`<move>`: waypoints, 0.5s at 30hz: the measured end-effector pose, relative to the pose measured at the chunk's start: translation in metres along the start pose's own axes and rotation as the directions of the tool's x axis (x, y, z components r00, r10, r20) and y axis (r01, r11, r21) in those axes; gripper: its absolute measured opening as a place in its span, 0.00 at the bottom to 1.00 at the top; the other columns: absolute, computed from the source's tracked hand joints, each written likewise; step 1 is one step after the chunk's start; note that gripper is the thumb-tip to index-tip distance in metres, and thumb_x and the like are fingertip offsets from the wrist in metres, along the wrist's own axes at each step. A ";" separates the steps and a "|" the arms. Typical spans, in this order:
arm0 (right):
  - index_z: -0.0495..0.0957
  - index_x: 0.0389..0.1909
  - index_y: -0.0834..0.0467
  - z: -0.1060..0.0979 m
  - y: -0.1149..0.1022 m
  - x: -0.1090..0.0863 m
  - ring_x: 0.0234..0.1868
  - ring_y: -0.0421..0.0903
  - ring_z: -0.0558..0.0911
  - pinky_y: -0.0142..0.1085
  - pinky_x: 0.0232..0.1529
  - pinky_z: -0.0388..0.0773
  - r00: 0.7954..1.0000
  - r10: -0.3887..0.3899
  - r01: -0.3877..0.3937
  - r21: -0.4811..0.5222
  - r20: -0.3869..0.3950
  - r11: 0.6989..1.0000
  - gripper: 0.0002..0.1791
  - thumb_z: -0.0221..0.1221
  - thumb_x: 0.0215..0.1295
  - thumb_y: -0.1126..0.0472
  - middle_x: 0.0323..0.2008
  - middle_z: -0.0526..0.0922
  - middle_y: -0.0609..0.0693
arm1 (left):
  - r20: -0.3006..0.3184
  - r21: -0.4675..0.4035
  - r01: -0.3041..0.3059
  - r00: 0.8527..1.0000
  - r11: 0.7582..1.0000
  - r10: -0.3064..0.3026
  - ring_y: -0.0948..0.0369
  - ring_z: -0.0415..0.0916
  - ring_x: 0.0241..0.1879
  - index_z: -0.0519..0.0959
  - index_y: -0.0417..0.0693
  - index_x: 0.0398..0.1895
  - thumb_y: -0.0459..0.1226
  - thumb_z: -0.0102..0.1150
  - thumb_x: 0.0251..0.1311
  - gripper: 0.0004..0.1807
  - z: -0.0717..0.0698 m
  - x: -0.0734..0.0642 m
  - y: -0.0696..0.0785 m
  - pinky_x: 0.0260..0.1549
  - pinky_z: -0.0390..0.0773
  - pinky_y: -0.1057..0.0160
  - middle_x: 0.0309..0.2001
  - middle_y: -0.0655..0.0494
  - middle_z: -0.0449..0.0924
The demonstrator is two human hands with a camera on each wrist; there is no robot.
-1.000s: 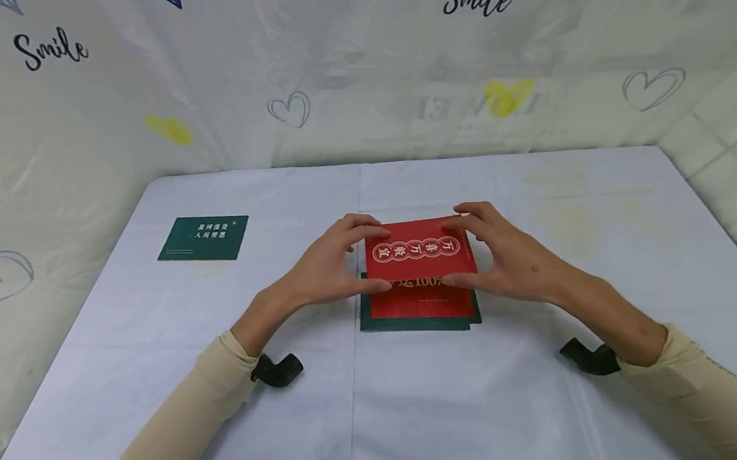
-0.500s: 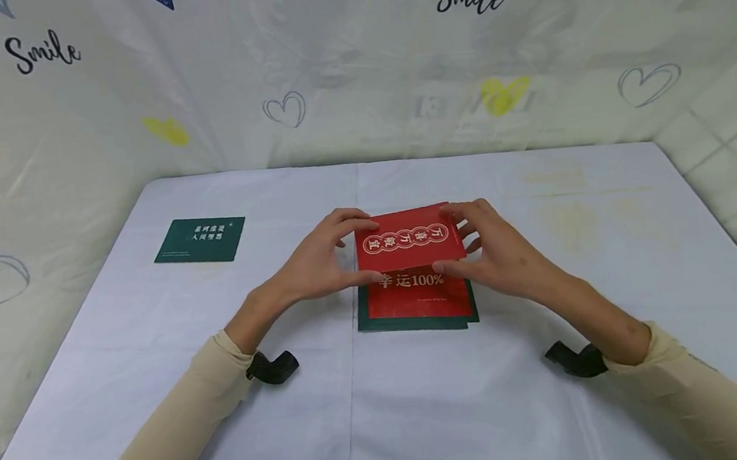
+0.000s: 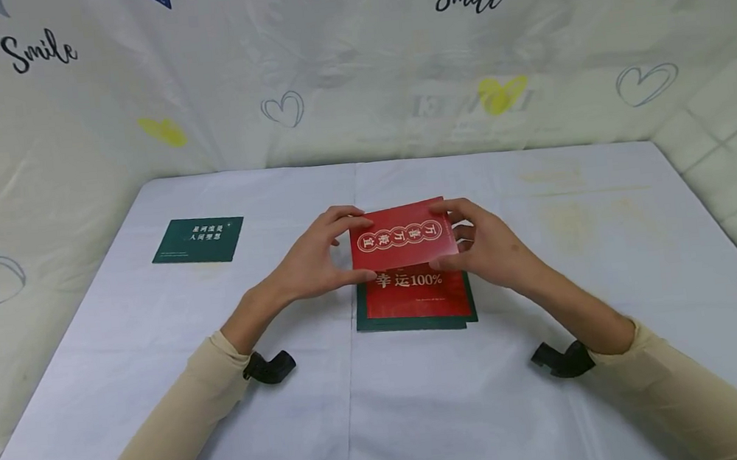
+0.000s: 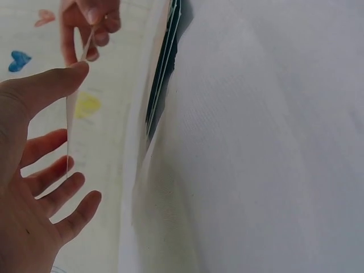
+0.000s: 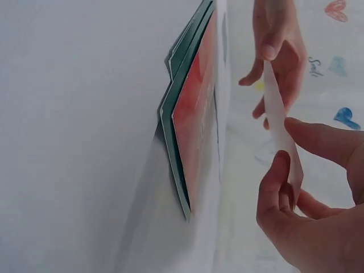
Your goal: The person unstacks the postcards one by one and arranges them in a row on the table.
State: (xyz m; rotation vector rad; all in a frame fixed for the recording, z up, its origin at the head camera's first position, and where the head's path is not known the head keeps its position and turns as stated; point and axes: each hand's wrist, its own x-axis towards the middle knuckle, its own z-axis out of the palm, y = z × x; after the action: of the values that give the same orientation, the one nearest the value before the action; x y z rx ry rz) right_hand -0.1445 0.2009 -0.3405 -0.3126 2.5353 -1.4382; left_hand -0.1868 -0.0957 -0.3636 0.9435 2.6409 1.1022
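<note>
A red card (image 3: 402,230) with white Chinese lettering is held up off the table between both hands. My left hand (image 3: 311,261) grips its left end, thumb on the near edge and fingers at the far edge. At the right end, my right hand (image 3: 497,251) pinches it between thumb and fingers. The right wrist view shows the card's pale underside (image 5: 277,108), apart from the pile. Below lies another red card (image 3: 418,301) marked "100%", partly covered in the head view. It rests on slightly offset dark green cards (image 3: 411,324).
A separate dark green card (image 3: 198,240) with white lettering lies at the table's back left. White cloth (image 3: 283,445) covers the table. A pale curtain (image 3: 364,45) with hearts and "Smile" prints hangs behind. Black curved pieces (image 3: 271,367) sit at both wrists.
Both hands have raised the red card and shifted it slightly left and away. Its right end now tilts upward, and more of the lettering on the red card below shows.
</note>
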 end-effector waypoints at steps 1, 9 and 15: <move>0.61 0.77 0.55 0.000 0.000 0.001 0.64 0.59 0.79 0.50 0.55 0.87 1.000 0.006 -0.006 0.024 0.005 1.000 0.45 0.72 0.62 0.66 0.67 0.70 0.61 | 0.001 0.000 0.000 1.000 1.000 0.000 0.60 0.61 0.74 0.73 0.58 0.72 0.48 0.79 0.52 0.42 0.000 0.000 0.000 0.61 0.82 0.50 0.74 0.57 0.65; 0.63 0.76 0.53 0.001 0.002 0.006 0.77 0.57 0.68 0.50 0.56 0.86 0.998 0.057 -0.060 0.154 0.027 0.986 0.43 0.70 0.61 0.69 0.76 0.63 0.54 | 0.005 0.003 0.004 1.000 1.000 -0.004 0.60 0.60 0.75 0.72 0.58 0.73 0.48 0.79 0.53 0.43 0.000 -0.001 0.000 0.62 0.81 0.50 0.75 0.57 0.65; 0.62 0.77 0.54 0.003 0.000 0.007 0.76 0.58 0.69 0.52 0.57 0.86 0.998 0.068 -0.069 0.147 0.012 0.987 0.45 0.70 0.60 0.69 0.76 0.64 0.56 | -0.004 0.012 0.000 1.000 1.000 0.000 0.59 0.60 0.75 0.71 0.57 0.74 0.48 0.80 0.52 0.44 0.000 0.000 0.001 0.61 0.82 0.50 0.75 0.56 0.64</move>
State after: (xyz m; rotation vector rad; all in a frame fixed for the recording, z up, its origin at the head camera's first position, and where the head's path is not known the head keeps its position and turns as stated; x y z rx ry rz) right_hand -0.1505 0.1963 -0.3424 -0.2038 2.3926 -1.5837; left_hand -0.1857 -0.0949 -0.3631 0.9449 2.6536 1.0914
